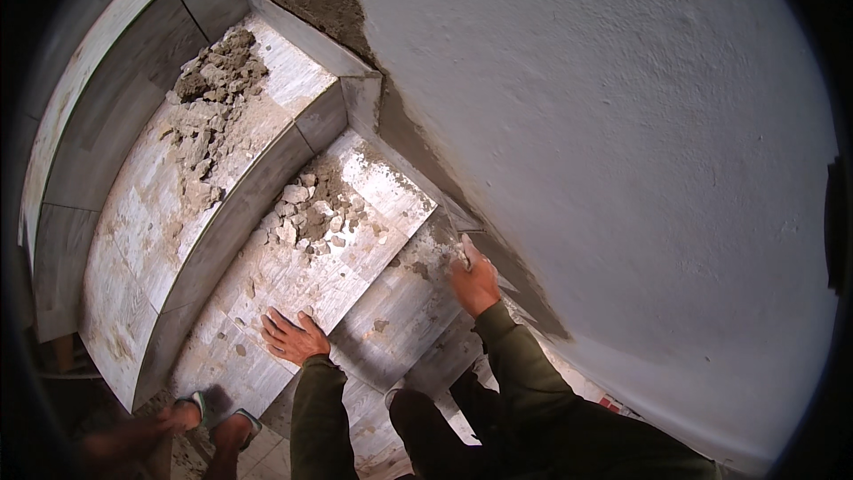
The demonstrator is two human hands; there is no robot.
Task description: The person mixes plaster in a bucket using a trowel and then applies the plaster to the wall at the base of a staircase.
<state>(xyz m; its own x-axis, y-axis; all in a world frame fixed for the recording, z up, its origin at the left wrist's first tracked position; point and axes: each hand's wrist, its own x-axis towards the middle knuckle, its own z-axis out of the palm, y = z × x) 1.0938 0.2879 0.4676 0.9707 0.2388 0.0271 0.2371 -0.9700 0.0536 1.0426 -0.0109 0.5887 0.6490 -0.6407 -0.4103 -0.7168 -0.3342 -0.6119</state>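
Note:
My left hand [295, 338] rests flat, fingers spread, on the wood-look tiled step [306, 289] near its front edge. My right hand [474, 277] is closed beside the wall's foot, over the lower step [391, 324]. What its fingers hold, if anything, is too small to make out. Just beyond it, grey mortar smears and dust cover the corner of the lower step. Tile skirting [404, 169] follows the stairs along a band of bare grey mortar [515, 280] at the wall's base. Broken mortar rubble [306, 213] is heaped on the step beyond my left hand.
A larger rubble heap [213, 89] lies on the higher curved step. The white rough-plastered wall [604, 142] rises along the right side. Another person's sandalled feet [233, 431] stand at the lower left. My own dark-trousered legs are at the bottom.

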